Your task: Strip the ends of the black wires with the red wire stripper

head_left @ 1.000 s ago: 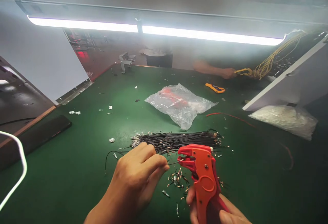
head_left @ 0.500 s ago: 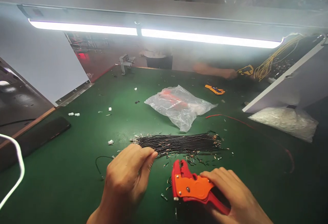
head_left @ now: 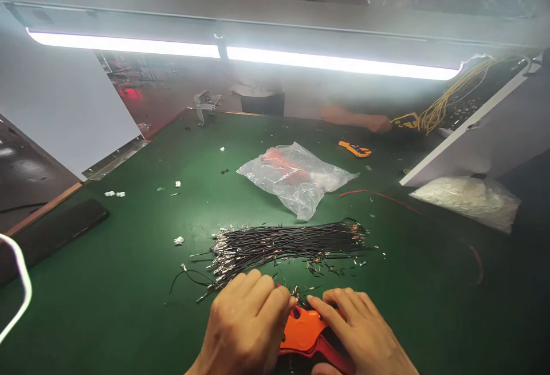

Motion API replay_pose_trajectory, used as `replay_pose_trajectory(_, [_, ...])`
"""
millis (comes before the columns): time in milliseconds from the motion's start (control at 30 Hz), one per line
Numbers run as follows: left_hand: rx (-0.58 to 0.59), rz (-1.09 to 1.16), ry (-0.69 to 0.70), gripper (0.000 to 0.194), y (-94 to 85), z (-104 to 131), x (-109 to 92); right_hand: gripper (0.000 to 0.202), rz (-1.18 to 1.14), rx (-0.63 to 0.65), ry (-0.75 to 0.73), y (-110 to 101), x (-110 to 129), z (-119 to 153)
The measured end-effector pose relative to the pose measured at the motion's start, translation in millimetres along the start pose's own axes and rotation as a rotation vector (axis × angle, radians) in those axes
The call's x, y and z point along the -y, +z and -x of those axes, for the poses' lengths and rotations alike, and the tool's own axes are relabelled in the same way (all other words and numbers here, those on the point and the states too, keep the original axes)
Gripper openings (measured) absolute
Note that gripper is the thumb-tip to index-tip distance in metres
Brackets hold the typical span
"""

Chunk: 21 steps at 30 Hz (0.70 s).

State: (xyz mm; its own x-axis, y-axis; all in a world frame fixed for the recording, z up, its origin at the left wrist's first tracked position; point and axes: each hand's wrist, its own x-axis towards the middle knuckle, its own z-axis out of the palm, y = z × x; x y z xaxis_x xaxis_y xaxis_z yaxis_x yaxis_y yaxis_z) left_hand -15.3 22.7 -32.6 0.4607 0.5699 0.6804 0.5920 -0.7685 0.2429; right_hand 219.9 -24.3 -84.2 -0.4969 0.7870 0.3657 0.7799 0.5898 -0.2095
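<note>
We list one wire stripper, orange-bodied with red grips, at the near edge of the view, between the person's two hands and low over the green tabletop. Right hand: laid over the stripper's handle end, fingers bent around it and forefinger reaching forward along the body. Left hand: at the stripper's head, fingers curled close together, thumb and forefinger meeting by the jaws; whether a wire is pinched there, we cannot tell. One bundle of black wires, lying crosswise just beyond the hands, with silvery terminals at the left end and copper-coloured tips at the right; clipped scraps beside it. Handling, in our judgement: the stripper should be rigid, of modest weight and sturdy, best taken by the two grips well behind the head, with fingertips clear of the jaws. The wires we judge light, springy and apt to tangle or slide; we would lift each singly by its insulated length, sparing the terminals, which could bend. Farther back: one clear plastic bag with red contents, and one orange-handled hand tool.
</note>
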Motion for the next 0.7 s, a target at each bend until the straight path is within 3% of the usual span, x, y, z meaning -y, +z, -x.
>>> replay_pose_trajectory(67, [-0.030,-0.010,0.027,0.022,7.5,1.7,-3.2,0.054,-0.082,-0.009,0.119,0.3,1.1,4.3])
replay_pose_trajectory(167, [-0.131,-0.016,0.064,0.027,16.8,4.0,-8.5,0.047,-0.237,-0.124,0.351,-10.0,5.8,1.5])
replay_pose_trajectory(200, [-0.152,-0.017,0.081,0.028,18.0,4.0,-10.4,0.045,-0.281,-0.162,0.363,-14.8,7.3,-1.2])
replay_pose_trajectory(400, [-0.030,-0.024,0.159,0.030,9.0,-1.0,-16.7,0.025,-0.244,-0.140,-0.021,-25.0,4.5,-13.2])
replay_pose_trajectory(567, [-0.023,-0.033,0.149,0.032,7.2,-0.7,-15.3,0.022,-0.166,-0.083,-0.039,-14.6,4.2,-13.6])
replay_pose_trajectory(700, [-0.012,-0.023,0.171,0.030,10.7,0.2,-15.4,0.017,-0.096,-0.161,0.045,-8.8,10.5,-19.3])
